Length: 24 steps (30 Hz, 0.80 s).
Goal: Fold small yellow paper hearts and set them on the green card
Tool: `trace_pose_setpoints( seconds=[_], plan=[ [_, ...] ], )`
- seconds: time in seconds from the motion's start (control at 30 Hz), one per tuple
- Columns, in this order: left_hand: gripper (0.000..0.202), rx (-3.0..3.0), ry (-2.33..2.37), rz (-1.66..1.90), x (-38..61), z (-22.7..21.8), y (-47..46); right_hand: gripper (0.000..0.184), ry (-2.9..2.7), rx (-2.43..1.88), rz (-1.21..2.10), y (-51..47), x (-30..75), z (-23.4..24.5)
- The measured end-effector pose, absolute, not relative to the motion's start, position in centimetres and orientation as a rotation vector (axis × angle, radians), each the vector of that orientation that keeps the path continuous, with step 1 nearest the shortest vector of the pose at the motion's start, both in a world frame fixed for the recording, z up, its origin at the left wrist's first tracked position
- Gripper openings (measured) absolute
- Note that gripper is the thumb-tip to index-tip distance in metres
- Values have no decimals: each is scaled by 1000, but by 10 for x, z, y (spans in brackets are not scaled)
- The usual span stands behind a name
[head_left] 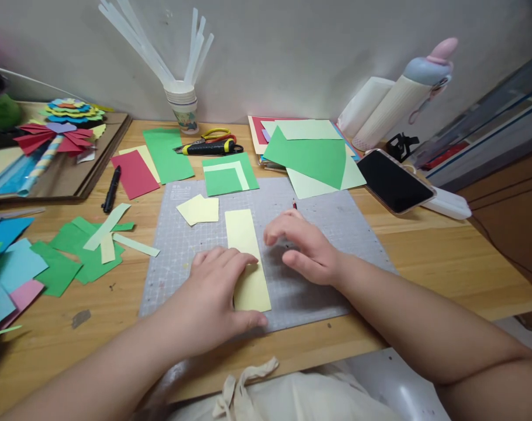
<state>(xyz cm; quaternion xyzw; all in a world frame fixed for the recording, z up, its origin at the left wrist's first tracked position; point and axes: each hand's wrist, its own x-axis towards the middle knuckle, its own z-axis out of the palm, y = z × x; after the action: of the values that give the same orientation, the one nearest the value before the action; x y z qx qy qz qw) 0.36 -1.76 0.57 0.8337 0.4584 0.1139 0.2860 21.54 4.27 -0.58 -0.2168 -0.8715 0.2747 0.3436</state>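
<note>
A pale yellow strip of paper lies lengthwise on the grey cutting mat. My left hand rests over its left side, fingers spread and thumb near its lower edge. To the right of the strip, my right hand hovers with bent fingers apart from the thumb and nothing between them. Just behind that hand shows the dark tip of a pencil, the rest of it hidden. Two small pale yellow pieces overlap on the mat's upper left.
Green paper scraps lie left of the mat, near a black pen. Behind are a utility knife, scissors, paper cups with straws, and stacked coloured paper. A phone and bottle stand right.
</note>
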Motion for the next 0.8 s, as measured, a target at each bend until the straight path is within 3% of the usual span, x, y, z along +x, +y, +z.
trace_pose_setpoints(
  seconds=[0.2,0.53,0.67,0.8],
  plan=[
    [34,2284,1254,267,6,0,-20,19,-2195,-818,713,44,210,-14],
    [17,2359,1323,124,19,11,-32,18,-2174,-839,752,46,210,-15],
    [12,2281,1209,196,18,27,-39,29,-2242,-650,870,47,214,-12],
    [12,1788,1225,646,5,38,-48,54,-2312,-358,1087,45,216,-6]
  ],
)
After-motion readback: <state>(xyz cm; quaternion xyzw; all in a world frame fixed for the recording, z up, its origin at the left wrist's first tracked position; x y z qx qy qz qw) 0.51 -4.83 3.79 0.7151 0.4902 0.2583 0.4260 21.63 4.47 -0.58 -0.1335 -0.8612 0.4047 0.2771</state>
